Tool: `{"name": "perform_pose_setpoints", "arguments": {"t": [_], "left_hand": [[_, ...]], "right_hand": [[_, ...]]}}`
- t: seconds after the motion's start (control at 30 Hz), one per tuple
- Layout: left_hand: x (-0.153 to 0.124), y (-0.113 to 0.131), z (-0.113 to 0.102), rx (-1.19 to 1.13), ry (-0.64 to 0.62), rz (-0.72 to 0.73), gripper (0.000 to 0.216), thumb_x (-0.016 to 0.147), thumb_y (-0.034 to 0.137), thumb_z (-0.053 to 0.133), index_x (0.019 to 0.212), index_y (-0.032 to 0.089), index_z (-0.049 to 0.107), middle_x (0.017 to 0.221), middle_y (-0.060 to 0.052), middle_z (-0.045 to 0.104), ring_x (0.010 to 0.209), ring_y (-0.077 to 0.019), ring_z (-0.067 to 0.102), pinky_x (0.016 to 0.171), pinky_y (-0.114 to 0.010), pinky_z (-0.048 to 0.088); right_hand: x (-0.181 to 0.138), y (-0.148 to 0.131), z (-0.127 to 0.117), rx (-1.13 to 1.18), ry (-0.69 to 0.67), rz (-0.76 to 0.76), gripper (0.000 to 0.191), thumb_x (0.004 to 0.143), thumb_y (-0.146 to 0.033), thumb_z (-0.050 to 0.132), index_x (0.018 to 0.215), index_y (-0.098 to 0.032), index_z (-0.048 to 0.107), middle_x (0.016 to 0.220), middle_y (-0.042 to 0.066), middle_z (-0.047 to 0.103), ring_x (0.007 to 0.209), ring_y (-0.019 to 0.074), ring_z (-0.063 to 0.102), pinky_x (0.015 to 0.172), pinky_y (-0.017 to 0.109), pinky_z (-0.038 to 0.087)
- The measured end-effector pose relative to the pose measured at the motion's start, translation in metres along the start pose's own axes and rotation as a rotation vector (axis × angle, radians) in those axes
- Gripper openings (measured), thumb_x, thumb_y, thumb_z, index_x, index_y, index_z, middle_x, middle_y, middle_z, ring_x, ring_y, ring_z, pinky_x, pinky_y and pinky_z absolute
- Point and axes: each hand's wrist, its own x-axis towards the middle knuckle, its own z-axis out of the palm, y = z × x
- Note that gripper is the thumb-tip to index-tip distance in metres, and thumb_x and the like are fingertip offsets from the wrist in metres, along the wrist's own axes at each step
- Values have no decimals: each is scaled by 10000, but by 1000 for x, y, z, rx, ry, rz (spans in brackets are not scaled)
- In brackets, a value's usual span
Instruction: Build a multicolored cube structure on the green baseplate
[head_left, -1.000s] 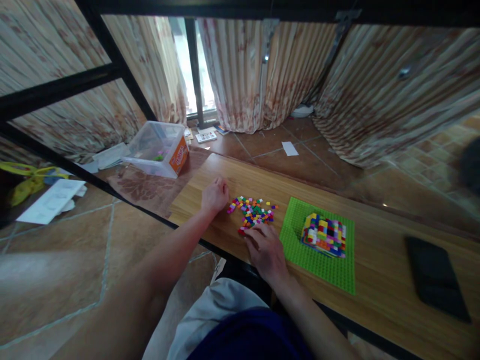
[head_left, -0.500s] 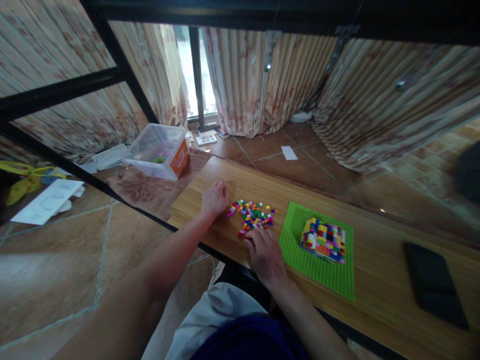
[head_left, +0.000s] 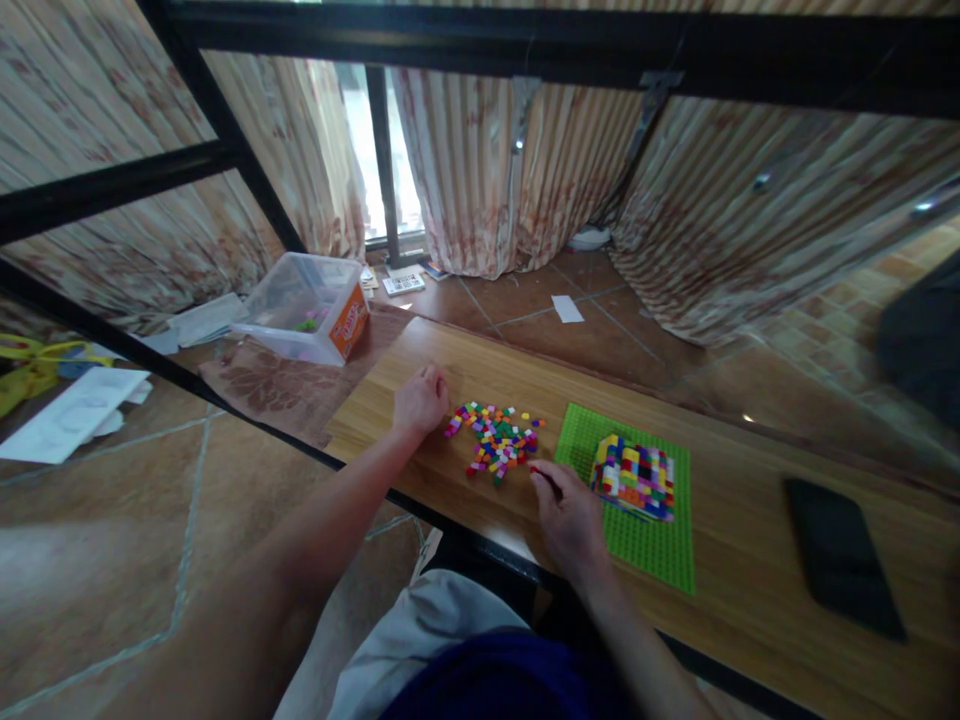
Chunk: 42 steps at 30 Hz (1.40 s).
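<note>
My right hand (head_left: 574, 520) is closed in a pinch, with a small red toy brick (head_left: 533, 467) at the fingertips. It is beside the left edge of a green baseplate (head_left: 652, 560). On that plate stands a block-like build of multicoloured bricks (head_left: 636, 478). Loose small bricks (head_left: 495, 438) lie in a pile between my hands. To the left of the pile, my left hand (head_left: 421, 400) rests on the wooden table (head_left: 465, 355) with its fingers curled in. Whatever it may hold is hidden.
A black phone-like slab (head_left: 844, 555) lies on the table at right. On the floor behind left stands a clear plastic box (head_left: 300, 310) with an orange label. Papers (head_left: 75, 410) lie on the floor. A black metal frame (head_left: 480, 45) crosses before the curtains (head_left: 465, 180).
My right hand has left the near edge of the loose pile and moved right toward the baseplate, its fingers now pinched. My left hand stays in place. The view has shifted slightly.
</note>
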Motion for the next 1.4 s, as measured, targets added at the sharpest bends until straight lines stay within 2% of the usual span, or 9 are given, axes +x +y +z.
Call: {"name": "perform_pose_setpoints", "arguments": {"t": [0.2,0.33,0.6,0.8,1.07,1.2,1.3,1.4], "left_hand": [[1,-1,1,-4,1,2,197,955,223,411,1003,209,602,1044,-74,675,962,-213,642,729,-295,442],[1,-1,1,-11,0,2,205,952,220,409,999,209,608,1031,-79,675,965,-220,643,741,-301,449],[2,-2,2,-15,3,6,207,949,223,409,994,208,610,1024,-85,673,951,-219,643,740,-303,453],[1,-2,1,0,8,10,215,958,236,397,984,203,608,1029,-85,677,931,-217,647,725,-305,446],[0,-2,1,-14,26,17,202,949,220,403,974,207,603,1026,-77,685,946,-209,652,737,-302,446],[1,-2,1,-16,26,12,199,945,225,412,972,212,608,1016,-78,684,944,-217,652,734,-308,449],[2,-2,2,-14,27,9,200,944,230,414,977,214,610,1019,-76,683,947,-217,651,735,-306,450],[2,-3,2,-15,28,12,199,945,243,414,975,217,609,1034,-73,683,949,-213,650,733,-302,449]], "right_hand": [[1,-2,12,-66,94,-61,280,939,-286,482,968,-186,743,899,94,737,811,194,678,750,330,531],[2,0,15,-78,119,-83,278,941,-273,485,988,-190,746,921,97,744,825,197,686,774,337,536],[11,-1,18,-168,56,-118,267,925,-251,486,983,-196,741,883,90,736,818,211,670,782,351,519],[14,1,16,-203,11,-28,214,883,-234,525,968,-182,715,900,85,733,803,213,670,766,348,508],[14,0,18,-269,25,-124,294,919,-199,443,1015,-178,721,904,104,729,831,217,667,795,353,515],[16,2,21,-242,34,-140,324,898,-175,444,1096,-174,701,1018,124,735,923,226,679,858,380,526],[17,-1,18,-187,42,-68,333,877,-192,483,1159,-179,659,1048,113,740,915,224,692,841,378,535],[14,-10,8,-108,15,52,228,882,-256,525,1052,-192,661,899,70,748,791,208,696,731,337,533]]}}
